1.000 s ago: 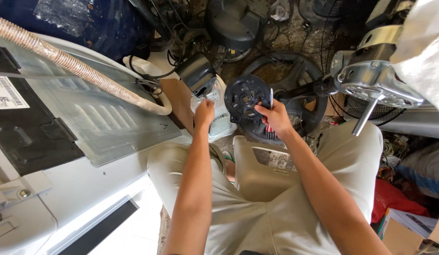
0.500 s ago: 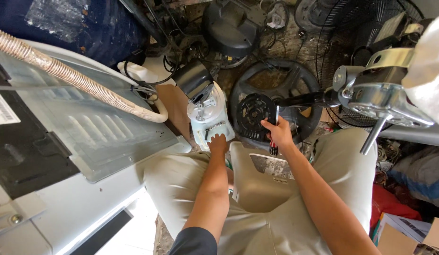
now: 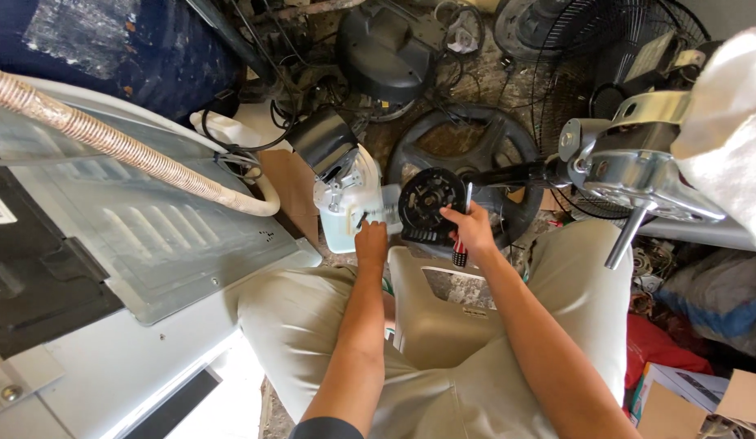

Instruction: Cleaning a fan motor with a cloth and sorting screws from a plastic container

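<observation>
I sit with my knees apart over a beige plastic stool (image 3: pixel 439 313). My right hand (image 3: pixel 474 230) grips a screwdriver (image 3: pixel 461 236) with a dark red handle, its shaft pointing up beside a round black slotted part (image 3: pixel 429 201). That part stands in front of a black fan base ring (image 3: pixel 463 154) on the floor. My left hand (image 3: pixel 370 242) rests on a pale blue-white plastic housing (image 3: pixel 345 213), its fingers curled at the edge next to the black part. A black motor piece (image 3: pixel 323 140) sits on top of the housing.
A white appliance with a grey metal back panel (image 3: pixel 150 236) and a ribbed hose (image 3: pixel 117 146) fills the left. A chromed fan motor head (image 3: pixel 638 167) and wire fan guard (image 3: pixel 589 32) stand at right, with cardboard boxes (image 3: pixel 695 398) below. Cables and a black dome (image 3: pixel 390 57) clutter the floor.
My view has shifted, so the parts sit higher and farther off. My left hand slid down from the black part to the pale housing; my right hand keeps the screwdriver.
</observation>
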